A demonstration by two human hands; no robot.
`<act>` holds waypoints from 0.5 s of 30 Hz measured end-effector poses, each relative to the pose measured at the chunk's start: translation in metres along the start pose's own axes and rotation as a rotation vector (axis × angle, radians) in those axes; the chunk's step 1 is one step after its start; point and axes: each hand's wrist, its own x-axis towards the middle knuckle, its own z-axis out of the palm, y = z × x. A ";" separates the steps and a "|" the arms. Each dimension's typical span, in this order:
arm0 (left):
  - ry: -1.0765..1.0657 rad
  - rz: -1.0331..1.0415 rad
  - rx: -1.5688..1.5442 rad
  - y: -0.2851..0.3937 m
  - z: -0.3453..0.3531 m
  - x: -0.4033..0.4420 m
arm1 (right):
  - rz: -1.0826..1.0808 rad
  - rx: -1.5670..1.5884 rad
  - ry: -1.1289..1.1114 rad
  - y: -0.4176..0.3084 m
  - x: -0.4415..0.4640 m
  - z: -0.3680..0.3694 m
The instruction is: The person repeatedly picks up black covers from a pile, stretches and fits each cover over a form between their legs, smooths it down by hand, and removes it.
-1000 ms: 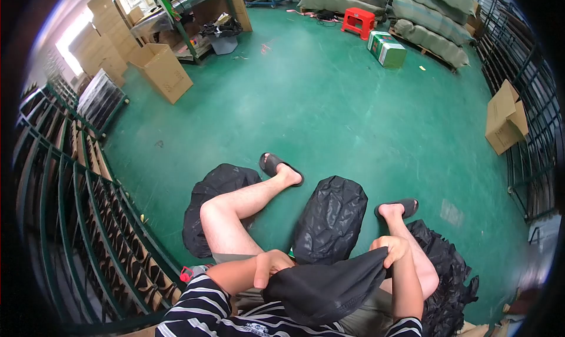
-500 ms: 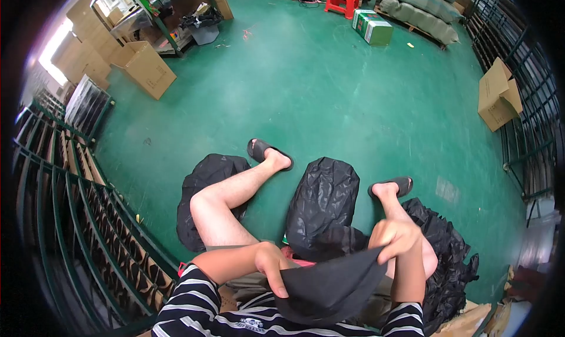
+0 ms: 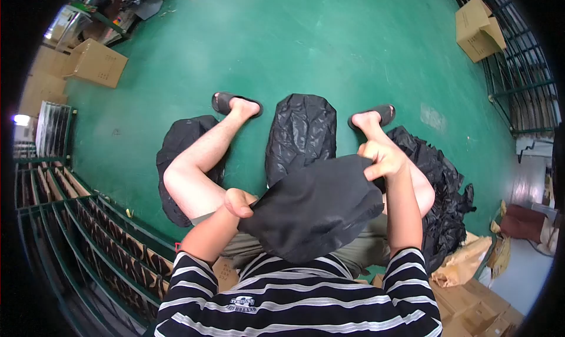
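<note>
A black fabric cover (image 3: 315, 210), rounded and bulging, is stretched over my lap between both hands. At its left edge my left hand (image 3: 238, 203) pinches the cloth, thumb on top. My right hand (image 3: 381, 160) grips the upper right edge with fingers curled round it. Just beyond the cover, a black plastic-wrapped bundle (image 3: 302, 131) stands between my feet, its near end hidden by the cloth. Beside my left leg rests a rounded black covered bundle (image 3: 179, 140), partly behind the leg. Crumpled black plastic (image 3: 438, 184) is heaped to the right of my right leg.
Green metal racks (image 3: 70, 237) run along the left side. A cardboard box (image 3: 97, 63) sits at the far left, and an open one (image 3: 478, 31) is at the far right by another rack (image 3: 524, 72). Brown paper (image 3: 462, 260) and flattened cardboard (image 3: 471, 310) lie at the lower right.
The black cover has been spread wider and now faces up more broadly, both hands still on its edges. My view has tilted downward, so the red stool and green box are out of sight.
</note>
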 end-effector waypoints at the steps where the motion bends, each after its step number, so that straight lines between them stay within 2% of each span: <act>1: 0.063 0.284 0.615 -0.008 0.007 0.001 | 0.142 0.162 -0.095 -0.011 0.002 -0.006; 2: 0.119 0.571 1.234 -0.015 0.014 0.001 | 0.115 0.140 -0.017 -0.012 -0.002 -0.014; 3: 0.176 0.860 1.850 -0.020 0.016 0.002 | 0.120 0.102 0.175 -0.019 -0.013 -0.015; 4: 0.175 0.854 1.842 -0.015 0.007 -0.002 | 0.166 0.160 0.081 -0.009 -0.027 -0.037; 6: -0.167 0.251 1.744 0.015 -0.029 -0.029 | 0.173 -0.054 0.001 -0.015 -0.027 -0.039; 8: -0.470 -0.324 1.532 0.032 -0.048 -0.048 | 0.143 -0.008 0.055 -0.018 -0.028 -0.021; 10: 0.043 -0.455 1.861 0.029 -0.037 -0.057 | 0.102 0.122 0.172 -0.020 -0.028 -0.012; 12: 0.278 -0.110 1.632 0.025 -0.054 -0.061 | -0.013 0.198 0.096 -0.028 -0.024 -0.002; 13: 0.446 0.216 1.391 0.015 -0.062 -0.056 | -0.045 0.220 0.049 -0.044 -0.013 0.011; 15: 0.544 0.472 1.381 0.031 -0.082 -0.052 | -0.111 0.212 0.084 -0.037 -0.017 0.010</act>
